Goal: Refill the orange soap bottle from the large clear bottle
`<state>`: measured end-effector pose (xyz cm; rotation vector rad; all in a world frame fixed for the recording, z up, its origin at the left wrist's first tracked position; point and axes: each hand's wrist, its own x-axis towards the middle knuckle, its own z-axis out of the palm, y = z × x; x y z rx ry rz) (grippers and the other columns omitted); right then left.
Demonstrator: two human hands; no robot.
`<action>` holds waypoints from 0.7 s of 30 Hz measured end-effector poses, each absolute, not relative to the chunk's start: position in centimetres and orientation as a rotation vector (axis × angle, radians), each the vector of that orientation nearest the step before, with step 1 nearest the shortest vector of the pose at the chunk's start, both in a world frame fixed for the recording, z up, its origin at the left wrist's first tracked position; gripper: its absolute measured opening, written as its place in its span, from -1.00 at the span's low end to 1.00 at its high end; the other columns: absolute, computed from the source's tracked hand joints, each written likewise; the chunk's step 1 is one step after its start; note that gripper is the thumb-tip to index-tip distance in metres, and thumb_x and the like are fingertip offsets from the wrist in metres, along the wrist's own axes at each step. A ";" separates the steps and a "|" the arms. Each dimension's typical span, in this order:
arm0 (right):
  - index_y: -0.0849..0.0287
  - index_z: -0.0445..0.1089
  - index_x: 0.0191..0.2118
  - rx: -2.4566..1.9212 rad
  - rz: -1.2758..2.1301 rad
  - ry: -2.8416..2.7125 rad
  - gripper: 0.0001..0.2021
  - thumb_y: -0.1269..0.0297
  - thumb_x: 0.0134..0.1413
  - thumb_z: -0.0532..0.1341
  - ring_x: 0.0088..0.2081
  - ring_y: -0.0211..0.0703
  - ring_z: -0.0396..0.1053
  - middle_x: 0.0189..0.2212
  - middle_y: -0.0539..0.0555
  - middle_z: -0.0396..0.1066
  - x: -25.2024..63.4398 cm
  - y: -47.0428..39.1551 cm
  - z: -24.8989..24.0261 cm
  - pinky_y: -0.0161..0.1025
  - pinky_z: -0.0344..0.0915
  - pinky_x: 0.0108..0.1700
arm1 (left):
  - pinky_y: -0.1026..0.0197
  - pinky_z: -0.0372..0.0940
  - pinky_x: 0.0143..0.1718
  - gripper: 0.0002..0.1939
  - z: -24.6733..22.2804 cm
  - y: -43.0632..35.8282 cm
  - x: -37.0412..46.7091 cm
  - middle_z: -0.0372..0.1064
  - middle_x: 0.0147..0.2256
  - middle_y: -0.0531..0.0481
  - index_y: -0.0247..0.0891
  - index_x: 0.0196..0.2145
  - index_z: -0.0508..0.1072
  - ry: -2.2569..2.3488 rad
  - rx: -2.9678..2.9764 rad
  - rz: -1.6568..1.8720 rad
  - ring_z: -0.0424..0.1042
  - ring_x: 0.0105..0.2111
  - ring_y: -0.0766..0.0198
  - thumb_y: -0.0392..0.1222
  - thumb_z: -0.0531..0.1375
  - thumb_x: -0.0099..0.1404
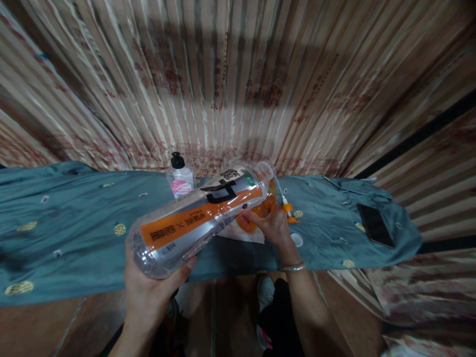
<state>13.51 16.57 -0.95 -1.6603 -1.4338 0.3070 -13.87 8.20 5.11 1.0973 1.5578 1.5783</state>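
My left hand (154, 300) is wrapped round the base of a large clear plastic bottle (203, 210) with an orange and silver label. The bottle is tilted, its uncapped neck pointing up and to the right. Behind its neck, my right hand (275, 229) grips a smaller translucent orange bottle (248, 225), whose mouth is mostly hidden. Whether the two mouths touch I cannot tell. Under the orange bottle lies a white sheet (256, 237). Just right of my right hand lies an orange-and-white pump head (288, 210). A round white cap (296, 240) rests near my wrist.
A small clear bottle with a black top and pink label (182, 181) stands at the back left. On the right lies a black phone (375, 224). The narrow table has a teal patterned cloth (85, 218), with a pleated curtain (238, 74) hanging behind it.
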 end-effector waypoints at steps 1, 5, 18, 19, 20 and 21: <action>0.07 0.53 -0.05 -1.662 0.305 -1.435 -0.49 -0.06 -0.03 0.61 -0.20 0.24 0.72 -0.24 0.19 0.72 13.5 16.6 -0.9 0.00 0.62 -0.23 | -0.37 0.42 0.29 -0.03 4.9 8.3 -14.2 0.66 0.05 -0.19 -0.17 0.16 0.56 1.566 1.108 1.566 0.63 0.07 -0.24 0.06 0.67 -0.23; 0.07 0.52 -0.06 -1.670 0.306 -1.430 -0.49 -0.06 -0.03 0.59 -0.21 0.23 0.72 -0.25 0.17 0.72 13.3 16.5 -0.7 -0.01 0.62 -0.21 | -0.36 0.45 0.27 0.03 3.9 8.7 -15.4 0.68 0.03 -0.21 -0.19 0.18 0.55 1.521 1.110 1.534 0.65 0.04 -0.25 0.02 0.69 -0.29; 0.08 0.53 -0.04 -1.678 0.286 -1.444 -0.50 -0.06 -0.01 0.57 -0.20 0.25 0.71 -0.23 0.21 0.72 13.6 16.6 -1.0 0.02 0.62 -0.22 | -0.36 0.38 0.34 0.00 4.4 8.5 -14.4 0.67 0.07 -0.18 -0.15 0.23 0.53 1.544 1.147 1.576 0.64 0.07 -0.20 0.05 0.66 -0.18; 0.09 0.53 -0.04 -1.678 0.288 -1.442 -0.51 -0.06 0.01 0.56 -0.20 0.25 0.71 -0.23 0.22 0.71 13.6 16.6 -1.1 0.03 0.63 -0.21 | -0.35 0.37 0.34 -0.02 4.4 8.4 -14.4 0.66 0.10 -0.20 -0.16 0.23 0.53 1.549 1.143 1.583 0.64 0.09 -0.21 0.06 0.65 -0.15; 0.09 0.52 -0.04 -1.677 0.289 -1.441 -0.51 -0.06 0.01 0.56 -0.19 0.24 0.71 -0.22 0.22 0.72 13.6 16.6 -1.1 0.03 0.63 -0.20 | -0.34 0.38 0.34 -0.04 4.3 8.5 -14.5 0.65 0.11 -0.21 -0.17 0.22 0.54 1.551 1.147 1.579 0.63 0.11 -0.22 0.06 0.65 -0.14; 0.09 0.52 -0.03 -1.674 0.290 -1.441 -0.50 -0.05 0.01 0.57 -0.18 0.24 0.71 -0.21 0.22 0.72 13.6 16.7 -1.1 0.03 0.63 -0.18 | -0.36 0.39 0.33 -0.03 4.2 8.5 -14.7 0.66 0.11 -0.22 -0.19 0.20 0.55 1.551 1.156 1.567 0.63 0.12 -0.25 0.06 0.67 -0.17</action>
